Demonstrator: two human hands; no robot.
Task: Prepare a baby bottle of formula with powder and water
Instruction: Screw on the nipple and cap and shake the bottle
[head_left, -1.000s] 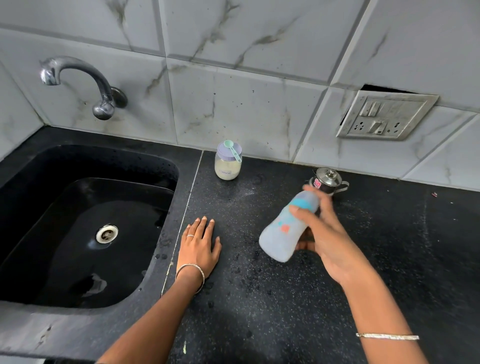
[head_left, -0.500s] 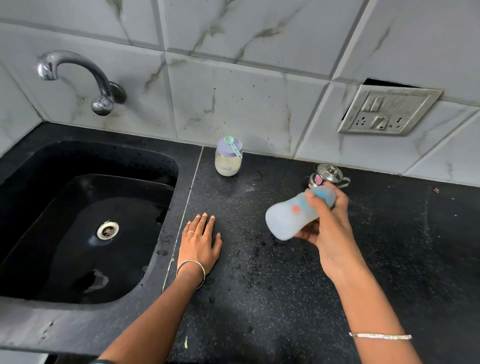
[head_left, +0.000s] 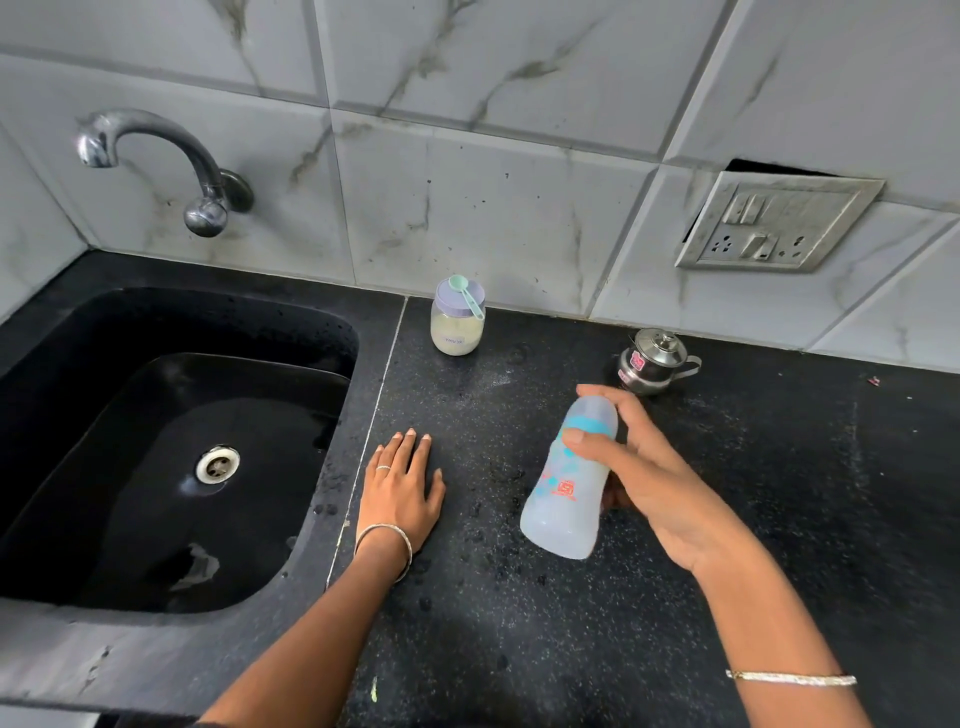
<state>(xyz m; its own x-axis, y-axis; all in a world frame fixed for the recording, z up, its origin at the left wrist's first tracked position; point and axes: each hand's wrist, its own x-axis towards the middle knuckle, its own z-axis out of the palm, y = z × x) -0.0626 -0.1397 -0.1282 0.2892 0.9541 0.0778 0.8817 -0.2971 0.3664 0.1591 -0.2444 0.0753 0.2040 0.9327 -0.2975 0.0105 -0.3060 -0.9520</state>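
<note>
My right hand (head_left: 649, 478) grips a capped baby bottle (head_left: 569, 483) with a blue collar and milky liquid inside. The bottle is tilted above the black counter, its cap end pointing away from me and its base toward me. My left hand (head_left: 400, 486) rests flat on the counter beside the sink edge, fingers straight. At the back by the wall stands a small powder jar (head_left: 457, 327) with a lilac lid, and a green scoop (head_left: 465, 293) lies on that lid. A little steel pot with a lid (head_left: 652, 361) sits just behind the bottle.
A black sink (head_left: 156, 467) with a steel drain fills the left side, under a wall tap (head_left: 156, 161). A socket plate (head_left: 774, 223) hangs loose on the tiled wall at right. Water drops speckle the black counter (head_left: 519, 649).
The bottle in my right hand swung up toward level, then back down to a steeper tilt with its base toward me. My left hand stayed flat on the counter.
</note>
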